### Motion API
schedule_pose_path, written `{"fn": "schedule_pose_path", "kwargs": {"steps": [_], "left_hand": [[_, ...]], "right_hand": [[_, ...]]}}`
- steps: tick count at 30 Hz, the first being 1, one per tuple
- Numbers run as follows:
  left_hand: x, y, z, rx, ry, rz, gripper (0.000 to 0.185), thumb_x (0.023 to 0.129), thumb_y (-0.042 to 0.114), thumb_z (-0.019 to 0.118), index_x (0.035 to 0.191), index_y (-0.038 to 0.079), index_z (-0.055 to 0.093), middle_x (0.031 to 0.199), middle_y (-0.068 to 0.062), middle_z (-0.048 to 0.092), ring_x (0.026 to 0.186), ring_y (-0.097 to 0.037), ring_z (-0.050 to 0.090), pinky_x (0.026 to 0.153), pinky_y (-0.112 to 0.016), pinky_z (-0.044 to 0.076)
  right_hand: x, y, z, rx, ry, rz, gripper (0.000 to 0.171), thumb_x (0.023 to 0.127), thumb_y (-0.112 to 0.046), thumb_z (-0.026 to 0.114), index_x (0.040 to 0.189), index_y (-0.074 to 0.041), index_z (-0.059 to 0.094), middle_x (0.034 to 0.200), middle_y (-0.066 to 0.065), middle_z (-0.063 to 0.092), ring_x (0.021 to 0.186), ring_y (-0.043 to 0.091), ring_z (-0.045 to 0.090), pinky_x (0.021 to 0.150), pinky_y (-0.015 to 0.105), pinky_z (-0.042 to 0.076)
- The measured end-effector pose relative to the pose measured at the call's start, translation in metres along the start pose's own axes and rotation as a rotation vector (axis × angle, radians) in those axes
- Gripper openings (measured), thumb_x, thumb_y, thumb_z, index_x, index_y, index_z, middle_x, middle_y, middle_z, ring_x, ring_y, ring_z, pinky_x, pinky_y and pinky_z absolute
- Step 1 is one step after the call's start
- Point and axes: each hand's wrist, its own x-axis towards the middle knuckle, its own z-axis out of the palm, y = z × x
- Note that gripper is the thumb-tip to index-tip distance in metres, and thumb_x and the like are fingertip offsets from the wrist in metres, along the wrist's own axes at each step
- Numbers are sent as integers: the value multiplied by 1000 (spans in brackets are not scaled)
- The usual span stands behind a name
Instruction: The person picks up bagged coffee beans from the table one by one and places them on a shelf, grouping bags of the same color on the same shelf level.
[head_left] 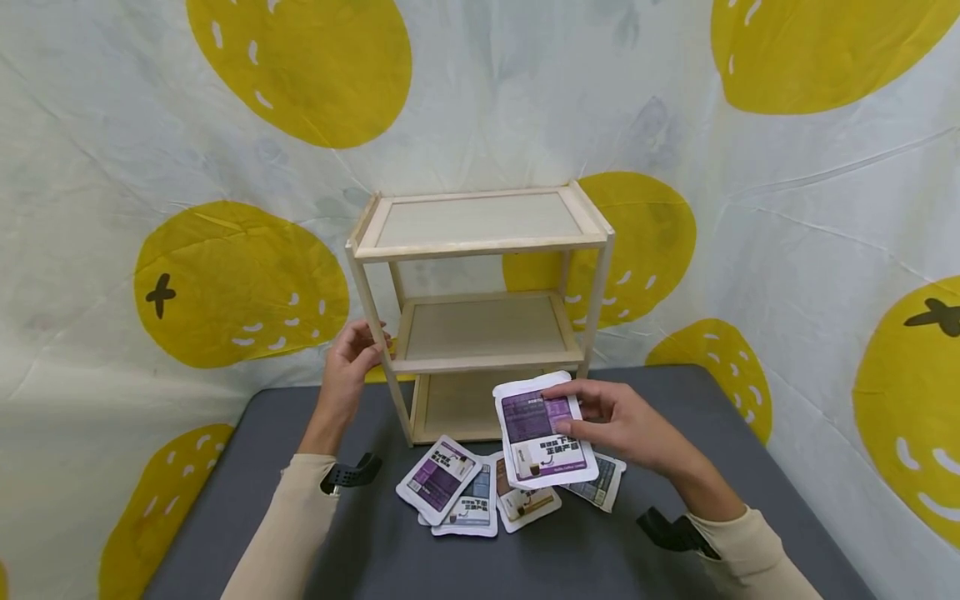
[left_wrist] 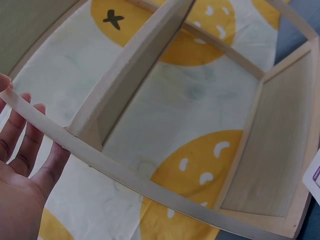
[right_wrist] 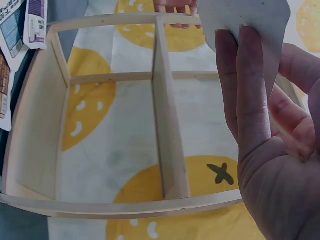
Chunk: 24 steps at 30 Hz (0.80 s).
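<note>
A small three-tier wooden shelf (head_left: 480, 221) stands on the dark table. My left hand (head_left: 348, 367) holds its left front post, near the middle board; in the left wrist view the fingers (left_wrist: 32, 145) pass behind the post and the thumb lies at its front. With my right hand (head_left: 626, 421) I pinch a white and purple flat packet (head_left: 525, 417) by its right edge, raised in front of the bottom board. The packet's plain pale back (right_wrist: 250, 12) faces the right wrist camera, with two fingers laid flat along it.
Several packets lie on the table before the shelf: a purple one (head_left: 441, 481) overlapping a blue one (head_left: 472, 506), a brown one (head_left: 528, 504) and a dark one (head_left: 603, 483). A cloth with yellow fruit prints (head_left: 247, 283) hangs behind and beside the table (head_left: 420, 567).
</note>
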Motion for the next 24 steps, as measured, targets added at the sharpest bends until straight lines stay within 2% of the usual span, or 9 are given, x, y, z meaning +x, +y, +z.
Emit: {"fn": "schedule_pose_path", "kwargs": {"steps": [3,6,8,10,14,17,24], "left_hand": [[0,1,0,-4,1,1,30,102,6,58,130,-6,53,112,-20,60,103,-33,63,86,-30,58],[0,1,0,-4,6,-4,25,102,6,58,126,2,58,115,-29,56,103,-36,63,86,-30,59],[0,2,0,0,9,-8,23,102,6,58,125,7,59,114,-28,57,103,-38,63,85,-30,59],[0,2,0,3,9,-11,23,102,6,58,125,8,60,112,-20,60,103,-39,63,85,-29,59],[-1,2,-1,14,8,-8,24,102,6,58,126,5,59,113,-23,59,105,-40,63,86,-30,59],[-1,2,0,15,5,-4,26,102,6,58,128,2,57,117,-34,53,105,-41,62,86,-30,59],[0,2,0,6,4,-11,32,102,6,57,131,-7,52,118,-32,54,105,-39,63,85,-29,59]], "right_hand": [[0,-5,-2,32,-12,-12,42,97,-7,68,138,-3,58,119,25,68,94,30,74,74,42,62],[1,-10,-5,59,-22,-25,43,98,-5,66,139,-1,56,120,27,67,96,32,74,76,42,62],[2,-13,-7,67,-26,-30,43,98,-4,66,139,-1,55,120,27,67,97,33,74,76,43,62],[3,-16,-8,68,-25,-32,43,98,-4,66,140,-1,55,120,28,67,96,33,74,76,43,62],[5,-22,-11,76,-18,-21,43,98,-4,65,140,-2,55,121,28,66,95,34,74,76,45,62],[6,-28,-15,84,-14,-18,44,98,-3,64,141,-3,54,123,28,65,95,36,74,77,45,62],[11,-41,-24,57,16,-21,44,98,-5,65,141,-5,55,123,24,65,94,36,74,76,45,62]]}}
